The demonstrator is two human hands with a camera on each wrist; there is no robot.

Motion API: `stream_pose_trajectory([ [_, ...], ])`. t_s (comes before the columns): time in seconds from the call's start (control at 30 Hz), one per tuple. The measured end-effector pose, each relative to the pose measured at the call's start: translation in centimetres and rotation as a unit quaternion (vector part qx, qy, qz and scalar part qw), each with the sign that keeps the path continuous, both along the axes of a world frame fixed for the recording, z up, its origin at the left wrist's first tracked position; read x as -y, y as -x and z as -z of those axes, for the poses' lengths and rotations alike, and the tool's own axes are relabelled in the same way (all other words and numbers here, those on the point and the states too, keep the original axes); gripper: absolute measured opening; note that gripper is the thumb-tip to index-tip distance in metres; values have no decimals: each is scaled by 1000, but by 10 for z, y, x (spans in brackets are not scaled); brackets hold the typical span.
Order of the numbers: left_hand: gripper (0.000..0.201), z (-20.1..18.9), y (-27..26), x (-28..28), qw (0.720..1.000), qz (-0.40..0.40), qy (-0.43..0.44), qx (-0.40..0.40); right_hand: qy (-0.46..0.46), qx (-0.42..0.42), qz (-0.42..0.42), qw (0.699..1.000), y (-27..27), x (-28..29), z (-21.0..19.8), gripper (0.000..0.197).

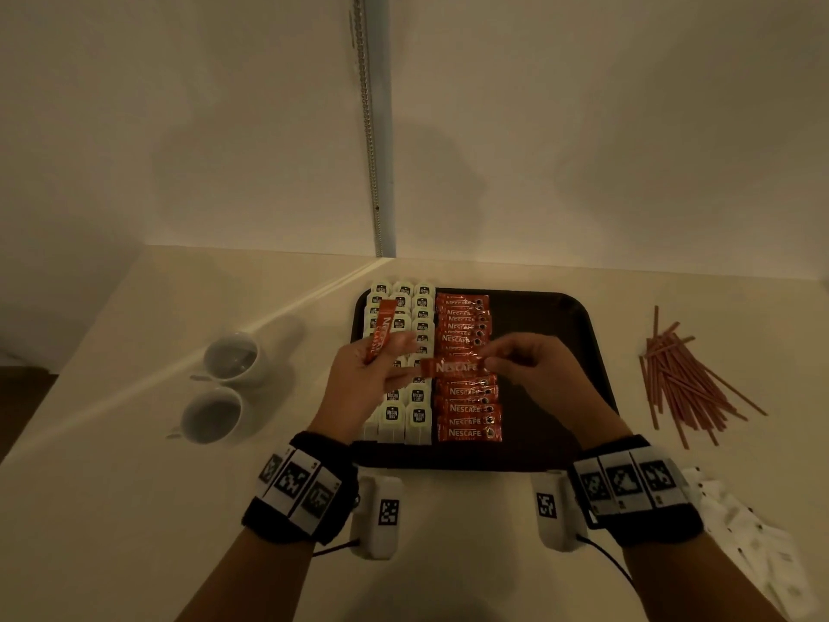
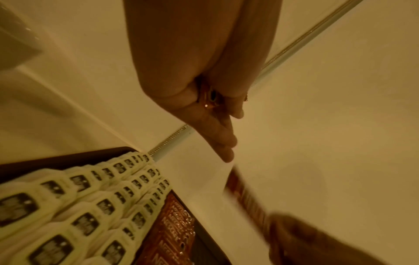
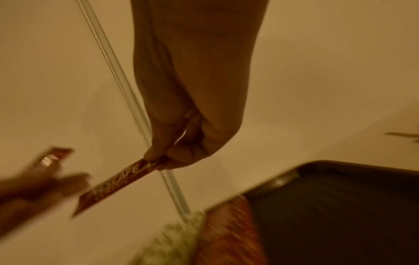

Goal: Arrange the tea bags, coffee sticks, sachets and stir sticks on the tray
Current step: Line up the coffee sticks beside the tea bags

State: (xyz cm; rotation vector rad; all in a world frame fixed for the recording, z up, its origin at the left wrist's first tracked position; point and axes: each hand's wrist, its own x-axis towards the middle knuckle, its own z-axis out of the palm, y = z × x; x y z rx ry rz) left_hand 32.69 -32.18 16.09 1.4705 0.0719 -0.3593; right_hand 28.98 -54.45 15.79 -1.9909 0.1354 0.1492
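A dark tray (image 1: 551,316) holds three columns of white tea bags (image 1: 419,417) and a column of red coffee sticks (image 1: 469,408). My left hand (image 1: 372,365) hovers over the tea bags and holds one red coffee stick (image 1: 381,327) upright. My right hand (image 1: 525,359) pinches the end of another coffee stick (image 1: 453,366), held level above the red column. In the right wrist view that stick (image 3: 118,186) hangs from thumb and forefinger. The left wrist view shows the tea bags (image 2: 75,206) below my fingers (image 2: 217,132). Stir sticks (image 1: 686,379) lie in a loose pile right of the tray.
Two white cups (image 1: 224,383) stand left of the tray on the pale counter (image 1: 134,509). White sachets (image 1: 762,545) lie at the near right. A wall and a metal strip (image 1: 370,127) rise behind the tray. The tray's right half is bare.
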Motion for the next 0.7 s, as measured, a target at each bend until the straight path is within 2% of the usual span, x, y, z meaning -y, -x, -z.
stream_pose_trajectory([
  [0.17,28,11,4,-22,998,-32,-55,0,63,-93,-11,994,24,19,57,15],
  [0.33,27,-3,8,-20,997,-51,-42,-37,81,-151,-1,985,39,17,94,14],
  [0.5,23,-13,11,-18,997,-39,-27,-53,87,-128,32,987,42,9,108,12],
  [0.7,13,15,2,-26,996,-27,-46,-72,113,-119,66,984,40,3,118,17],
])
